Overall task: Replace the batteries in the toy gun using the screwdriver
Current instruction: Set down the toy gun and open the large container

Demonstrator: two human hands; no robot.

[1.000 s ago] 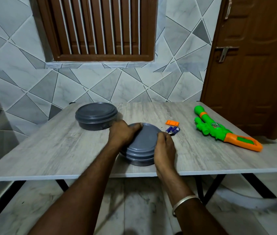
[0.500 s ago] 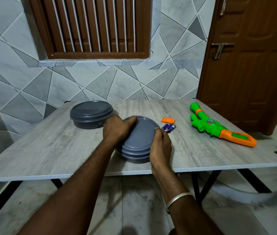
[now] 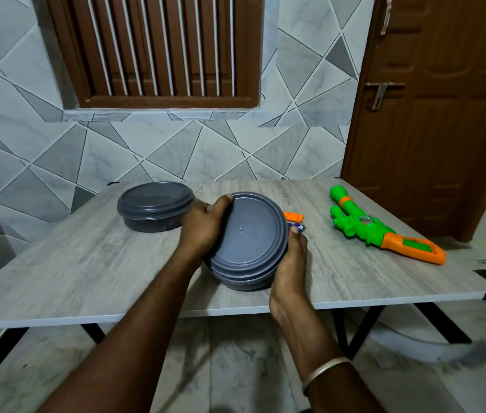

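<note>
A metal bangle (image 3: 325,371) sat on the right wrist at the near edge of the view. Both forearms reached forward over the near edge of the grey wood-grain table (image 3: 87,263). The right hand (image 3: 291,263) gripped the right side of a round grey lidded container (image 3: 247,239), with its thumb curled onto the lid rim. The left hand (image 3: 203,231) gripped the opposite side, with its thumb hooked over the far-left rim. The container was tilted, so that its lid faced the person. Whether its lower edge touched the table could not be determined.

Just behind the right thumb lay blue batteries (image 3: 296,226), partly hidden by the container. A small orange plastic piece (image 3: 293,216) lay just beyond them. The green and orange toy gun (image 3: 378,231) lay flat on the right part of the table, well apart from both hands, with its barrel pointing toward the wall.

A second grey lidded container (image 3: 155,205) stood upright at the far left of the table. Behind the table stood a tiled wall (image 3: 27,129), a brown slatted window (image 3: 158,49) and a brown door (image 3: 444,114).
</note>
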